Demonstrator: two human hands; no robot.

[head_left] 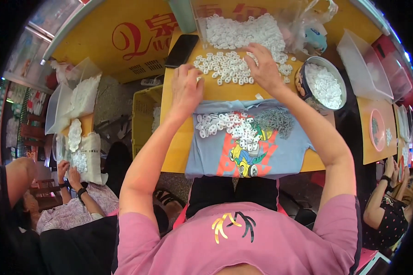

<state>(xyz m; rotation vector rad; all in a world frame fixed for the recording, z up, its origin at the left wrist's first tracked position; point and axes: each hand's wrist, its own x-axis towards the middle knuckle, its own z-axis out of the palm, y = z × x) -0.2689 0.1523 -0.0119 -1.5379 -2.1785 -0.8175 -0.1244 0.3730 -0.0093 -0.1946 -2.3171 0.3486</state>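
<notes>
On the yellow table (188, 151), a loose spread of small white plastic rings (225, 66) lies toward the far edge, running into a larger heap (238, 30) whose far side is cut off by the rim of the view. The right hand (264, 68) rests flat on the spread's right part, fingers extended and apart, gripping nothing that shows; the rings beneath the palm are hidden. The left hand (186, 89) sits at the spread's near left edge, fingers curled together; a speck of white shows at its fingertips, but whether it pinches a ring cannot be told. A blue printed cloth (243, 153) hangs over the near edge, carrying more white rings (229, 128) and a grey pile of small metal pieces (275, 121), too small to identify. A round tin (300, 85) of white rings stands at the right edge, and a black phone (181, 50) lies at the far left corner.
</notes>
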